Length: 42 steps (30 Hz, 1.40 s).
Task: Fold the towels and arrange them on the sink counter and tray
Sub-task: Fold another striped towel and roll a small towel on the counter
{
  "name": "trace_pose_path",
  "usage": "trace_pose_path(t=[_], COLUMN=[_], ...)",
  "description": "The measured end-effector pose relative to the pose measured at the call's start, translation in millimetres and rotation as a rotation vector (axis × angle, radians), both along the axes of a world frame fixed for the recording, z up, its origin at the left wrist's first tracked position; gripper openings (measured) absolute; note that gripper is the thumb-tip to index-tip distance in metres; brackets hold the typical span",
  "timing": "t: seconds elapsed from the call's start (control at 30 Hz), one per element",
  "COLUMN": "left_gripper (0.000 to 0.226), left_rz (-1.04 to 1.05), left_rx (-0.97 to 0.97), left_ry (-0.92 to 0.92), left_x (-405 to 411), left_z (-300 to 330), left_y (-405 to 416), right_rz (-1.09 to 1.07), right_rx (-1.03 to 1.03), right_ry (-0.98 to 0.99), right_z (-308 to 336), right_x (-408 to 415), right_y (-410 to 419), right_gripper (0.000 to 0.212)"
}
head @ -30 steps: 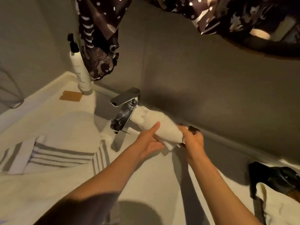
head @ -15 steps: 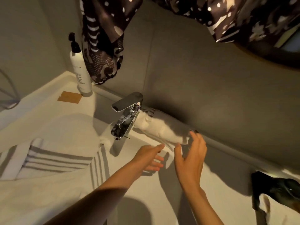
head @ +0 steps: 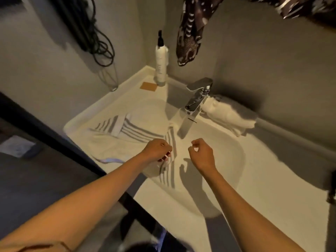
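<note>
- Left hand (head: 157,149) over the striped towel (head: 127,130), fingers curled; grip on the towel edge: cannot tell.
- Right hand (head: 201,154) above the basin (head: 227,160), fingers curled, holding nothing.
- Striped towel spread unfolded in the basin and over its left rim.
- Rolled towel (head: 227,115) lying on the surface against the wall, just right of the tap (head: 198,95).
- Bottle (head: 161,60) upright in the back corner.

Glossy metal faucet (head: 199,95), cloth towel (head: 229,115)
</note>
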<state>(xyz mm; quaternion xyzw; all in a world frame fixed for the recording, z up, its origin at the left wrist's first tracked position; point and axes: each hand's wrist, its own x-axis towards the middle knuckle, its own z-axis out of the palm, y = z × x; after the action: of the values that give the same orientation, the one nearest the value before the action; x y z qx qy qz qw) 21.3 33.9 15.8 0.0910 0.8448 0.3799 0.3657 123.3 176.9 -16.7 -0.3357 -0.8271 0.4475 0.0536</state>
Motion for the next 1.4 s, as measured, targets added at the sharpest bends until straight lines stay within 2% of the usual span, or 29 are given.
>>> trace_pose_path(t=[0.13,0.23,0.33,0.4,0.43,0.5,0.53,0.6,0.63,0.67,0.73,0.77,0.87,0.93,0.97,1.07,1.2,1.3,1.4], left_gripper=[0.026,0.034,0.056,0.043,0.033,0.026,0.027,0.033,0.035,0.035,0.032,0.031,0.034,0.039,0.04,0.023,0.019,0.014,0.021], left_rz=[-0.06,-0.415,-0.783,-0.848,-0.848,-0.856,-0.866,-0.876,-0.878,-0.874,-0.837,-0.813,-0.792,-0.837,-0.869,-0.856,-0.849,-0.812,-0.733], left_rx=[-0.088,-0.266,-0.513,-0.539,-0.513,-0.468,-0.441,-0.385,-0.341,-0.281,-0.127,-0.069,0.045,0.028,-0.011,-0.072,-0.121,-0.038,0.083], left_ry=[0.132,0.32,0.498,0.566,0.59,0.661,0.691,0.729,0.725,0.702,0.655,0.638,0.675,0.78,0.846,0.965,1.085,1.245,1.392], left_x=[-17.5,-38.6,-61.8,-73.7,-77.0,-78.9,-79.5,-79.1,-78.3,-77.1,-76.4,-74.9,-73.2,-78.6,-78.1,-71.6,-37.2,-3.0,35.8], left_z=[-10.3,-32.3,-55.5,-63.7,-66.6,-67.9,-68.9,-68.9,-66.2,-60.7,-39.9,-26.9,16.3,41.7,55.7,81.6,113.6,153.6,190.2], left_y=[-53.6,-92.5,-119.7,-127.4,-129.9,-133.5,-135.2,-134.6,-132.0,-127.4,-115.1,-109.1,-92.1,-80.6,-75.1,-62.1,-23.5,21.4,47.1], right_rz=[0.083,0.127,0.102,0.118,0.123,0.086,0.063,0.131,0.196,0.26,0.301,0.276,0.089,-0.042,-0.066,0.137,0.263,0.155,-0.065], right_rx=[-0.083,-0.087,-0.193,-0.204,-0.201,-0.302,-0.37,-0.388,-0.354,-0.28,-0.114,-0.083,-0.071,0.015,0.12,0.552,0.907,1.106,1.249], right_ry=[-0.045,-0.199,-0.487,-0.621,-0.599,-0.379,-0.263,-0.175,-0.229,-0.282,-0.308,-0.25,0.013,0.083,0.096,-0.063,-0.311,-0.399,-0.357], right_z=[-3.7,-20.4,-57.6,-76.4,-81.3,-84.2,-85.0,-76.5,-73.0,-72.5,-67.2,-60.5,-29.7,10.2,36.2,105.8,174.5,215.2,249.0], right_x=[-14.4,-26.8,-28.4,-24.6,-23.2,-20.6,-20.7,-25.7,-29.8,-32.9,-37.9,-36.6,-21.0,-2.1,14.1,78.2,171.5,219.3,256.6], right_y=[-51.4,-74.9,-89.9,-99.9,-105.3,-119.0,-125.2,-133.2,-135.5,-135.5,-135.2,-137.2,-129.4,-101.7,-81.6,-19.3,35.6,69.4,84.8], right_gripper=[0.025,0.027,0.046,0.057,0.052,0.035,0.034,0.049,0.058,0.057,0.023,0.012,0.018,0.015,0.013,0.01,0.041,0.029,0.02])
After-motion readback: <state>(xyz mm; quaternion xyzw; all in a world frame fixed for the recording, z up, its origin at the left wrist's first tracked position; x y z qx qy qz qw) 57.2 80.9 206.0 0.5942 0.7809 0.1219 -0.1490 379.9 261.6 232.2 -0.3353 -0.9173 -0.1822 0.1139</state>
